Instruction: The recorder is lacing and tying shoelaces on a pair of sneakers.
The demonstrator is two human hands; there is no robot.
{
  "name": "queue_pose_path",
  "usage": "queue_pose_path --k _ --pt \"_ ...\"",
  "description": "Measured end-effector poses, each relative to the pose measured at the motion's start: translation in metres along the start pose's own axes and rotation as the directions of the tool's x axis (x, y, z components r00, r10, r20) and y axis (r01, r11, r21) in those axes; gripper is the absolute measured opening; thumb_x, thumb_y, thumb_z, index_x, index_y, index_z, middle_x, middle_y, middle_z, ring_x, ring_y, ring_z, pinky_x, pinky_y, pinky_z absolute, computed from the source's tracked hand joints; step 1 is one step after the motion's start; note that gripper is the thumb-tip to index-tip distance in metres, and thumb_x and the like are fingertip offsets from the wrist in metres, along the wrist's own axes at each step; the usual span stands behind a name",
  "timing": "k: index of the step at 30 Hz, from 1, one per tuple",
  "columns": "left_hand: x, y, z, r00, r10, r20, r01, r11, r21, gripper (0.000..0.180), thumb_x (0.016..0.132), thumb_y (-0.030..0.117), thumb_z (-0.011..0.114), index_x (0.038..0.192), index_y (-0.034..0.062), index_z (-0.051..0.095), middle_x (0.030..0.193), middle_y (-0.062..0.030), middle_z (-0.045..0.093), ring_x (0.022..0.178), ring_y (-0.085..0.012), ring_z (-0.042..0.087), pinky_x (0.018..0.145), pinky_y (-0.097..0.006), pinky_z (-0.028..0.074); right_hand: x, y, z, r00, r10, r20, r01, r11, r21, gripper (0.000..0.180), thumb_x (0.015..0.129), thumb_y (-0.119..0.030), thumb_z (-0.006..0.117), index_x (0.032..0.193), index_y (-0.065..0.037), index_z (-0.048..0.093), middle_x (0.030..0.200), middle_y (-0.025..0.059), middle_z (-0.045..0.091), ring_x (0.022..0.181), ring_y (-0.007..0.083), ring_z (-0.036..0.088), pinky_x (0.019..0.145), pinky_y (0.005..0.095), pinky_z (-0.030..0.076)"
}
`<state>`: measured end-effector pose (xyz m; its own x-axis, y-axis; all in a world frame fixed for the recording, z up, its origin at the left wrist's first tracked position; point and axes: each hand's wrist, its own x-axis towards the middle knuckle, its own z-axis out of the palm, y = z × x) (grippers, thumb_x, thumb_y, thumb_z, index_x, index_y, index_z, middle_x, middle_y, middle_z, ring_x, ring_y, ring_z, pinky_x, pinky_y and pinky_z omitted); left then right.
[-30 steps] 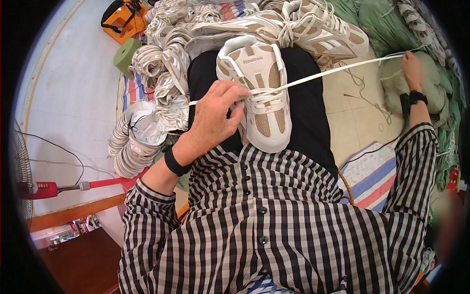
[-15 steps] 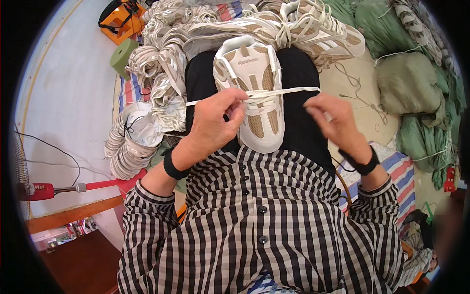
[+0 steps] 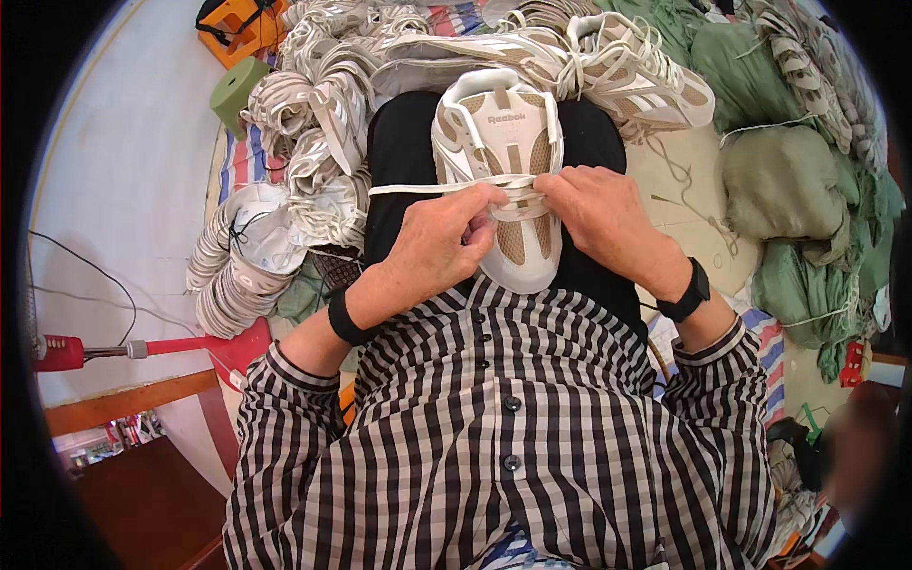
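Observation:
A cream and beige sneaker (image 3: 513,142) lies across my thighs, toe toward me, with its tongue standing up at the far end. A flat white shoelace (image 3: 408,189) crosses its instep, and one end stretches out to the left over my black trousers. My left hand (image 3: 439,231) is closed at the left side of the lace rows, thumb and forefinger pinching the lace. At the right edge of the same rows, my right hand (image 3: 608,220) is closed, its fingertips pressed together on the lace; they partly cover it there.
More beige sneakers (image 3: 646,81) lie just beyond my knees. Bundles of shoe parts (image 3: 249,256) are heaped at the left, near a green roll (image 3: 237,95) and an orange container (image 3: 237,28). Green sacks (image 3: 784,180) fill the right side. A red-handled tool (image 3: 171,347) lies at lower left.
My right hand has come left from the open space beside the sneaker to the lace rows. The lace that stretched out to the right no longer shows there. My left hand stays near the laces.

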<state>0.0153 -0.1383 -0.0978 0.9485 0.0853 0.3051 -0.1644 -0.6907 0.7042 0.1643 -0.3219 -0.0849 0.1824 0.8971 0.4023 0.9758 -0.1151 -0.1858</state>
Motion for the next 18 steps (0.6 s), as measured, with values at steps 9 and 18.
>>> queue_pose_path --k 9,18 --pt "0.002 -0.001 -0.001 0.999 -0.026 0.041 0.027 1.000 -0.015 0.029 0.080 -0.001 0.061 0.108 0.0051 0.057 0.070 -0.0061 0.058 0.060 -0.0163 0.057 0.059 -0.028 0.047 0.012 -0.018 -0.010 0.983 -0.113 0.143 0.115 0.993 -0.011 0.020 0.074 -0.005 0.062 0.088 -0.002 0.047 0.074 0.0113 0.059 0.071 0.0311 0.064 0.059 0.0417 0.049" --pt "0.001 -0.002 -0.007 0.974 0.096 -0.206 -0.088 0.995 0.049 0.028 0.077 -0.007 0.063 0.104 0.0023 0.059 0.079 -0.0073 0.058 0.062 -0.0172 0.058 0.057 -0.028 0.047 -0.008 -0.027 -0.006 0.993 -0.025 0.117 0.025 1.000 0.003 0.016 0.079 -0.006 0.057 0.094 -0.004 0.049 0.077 0.0111 0.059 0.073 0.0308 0.062 0.064 0.0407 0.049"
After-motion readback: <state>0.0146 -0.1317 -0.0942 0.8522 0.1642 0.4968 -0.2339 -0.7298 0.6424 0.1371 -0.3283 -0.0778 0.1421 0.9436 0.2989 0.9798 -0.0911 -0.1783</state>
